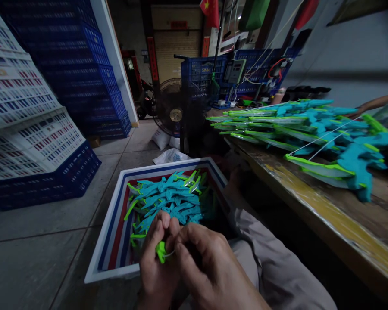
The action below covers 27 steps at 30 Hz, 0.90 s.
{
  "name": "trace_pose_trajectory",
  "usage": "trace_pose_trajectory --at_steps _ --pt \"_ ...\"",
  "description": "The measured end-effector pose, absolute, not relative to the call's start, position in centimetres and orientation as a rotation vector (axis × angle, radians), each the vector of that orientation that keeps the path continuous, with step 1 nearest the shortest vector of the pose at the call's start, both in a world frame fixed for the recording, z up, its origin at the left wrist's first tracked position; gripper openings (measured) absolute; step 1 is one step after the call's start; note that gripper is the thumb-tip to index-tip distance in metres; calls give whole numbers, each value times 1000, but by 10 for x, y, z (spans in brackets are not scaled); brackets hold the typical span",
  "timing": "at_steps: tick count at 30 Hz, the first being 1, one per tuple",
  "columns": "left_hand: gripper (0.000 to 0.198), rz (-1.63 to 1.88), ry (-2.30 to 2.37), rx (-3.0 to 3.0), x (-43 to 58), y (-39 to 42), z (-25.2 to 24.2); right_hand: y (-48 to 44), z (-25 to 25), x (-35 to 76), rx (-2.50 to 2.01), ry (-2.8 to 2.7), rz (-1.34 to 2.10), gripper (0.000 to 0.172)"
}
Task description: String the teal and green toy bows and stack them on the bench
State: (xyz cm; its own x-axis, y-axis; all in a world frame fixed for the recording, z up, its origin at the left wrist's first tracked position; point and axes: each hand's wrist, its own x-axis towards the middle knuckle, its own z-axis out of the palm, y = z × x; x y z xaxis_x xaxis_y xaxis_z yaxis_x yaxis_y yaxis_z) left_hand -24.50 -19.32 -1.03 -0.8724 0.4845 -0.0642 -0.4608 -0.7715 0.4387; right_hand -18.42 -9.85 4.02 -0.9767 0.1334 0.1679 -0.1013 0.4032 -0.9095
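Close to my lap, my left hand [157, 262] is closed around a small lime-green plastic piece [161, 252]. A thin white string [170, 253] runs from that piece to my right hand [210, 260], whose thumb and forefinger are pinched together on it. Both hands are side by side over the near edge of a white-rimmed crate [111, 275] with a striped lining. Inside the crate lie many teal and lime-green plastic pieces [168, 196], stacked in rows. The rest of the green piece is hidden by my fingers.
At right, a worn wooden table [291, 200] carries a pile of teal and green bow-shaped toys [352, 165] with white strings. Another person's arm [377, 103] reaches behind them. A fan [176, 114] stands ahead; stacked plastic crates [42, 146] are at left.
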Motion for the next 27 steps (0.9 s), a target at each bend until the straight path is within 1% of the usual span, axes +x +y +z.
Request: trace_pose_trajectory --at_steps 6,10,15,20,24,27 --pt "23 2554 685 46 -244 -194 -10 -96 40 -184 -27 -2467 1587 24" --pt "28 2534 734 48 -245 -193 -11 -99 35 -182 -20 -2471 1457 23" --pt "28 2563 859 -31 -247 -191 -16 -102 30 -184 64 -2381 1259 20" --pt "32 2492 1102 -40 -251 -192 -16 -97 30 -187 197 -2345 1203 20" --pt "40 2300 1181 44 -256 -194 -14 -92 20 -185 270 -2451 975 25" --pt "44 2252 1200 -119 -257 -195 -16 -89 15 -182 283 -2570 803 25"
